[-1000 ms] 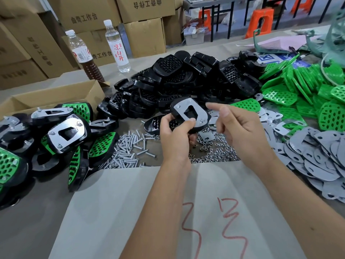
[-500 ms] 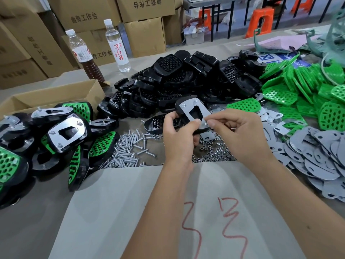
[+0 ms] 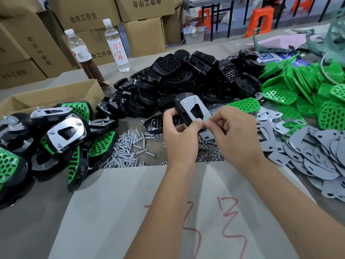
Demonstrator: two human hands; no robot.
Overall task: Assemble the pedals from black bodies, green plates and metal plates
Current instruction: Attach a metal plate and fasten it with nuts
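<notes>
Left hand (image 3: 179,135) has its grip wrapped around the black plastic pedal body with the shiny cut-out metal plate (image 3: 193,110) on top, held up over the worktop (image 3: 130,202). Right hand (image 3: 231,131) is pinching at the plate's near corner, probably a small nut, too tiny to tell. I'd hold the pedal steady and start the thread straight, fingers only.
</notes>
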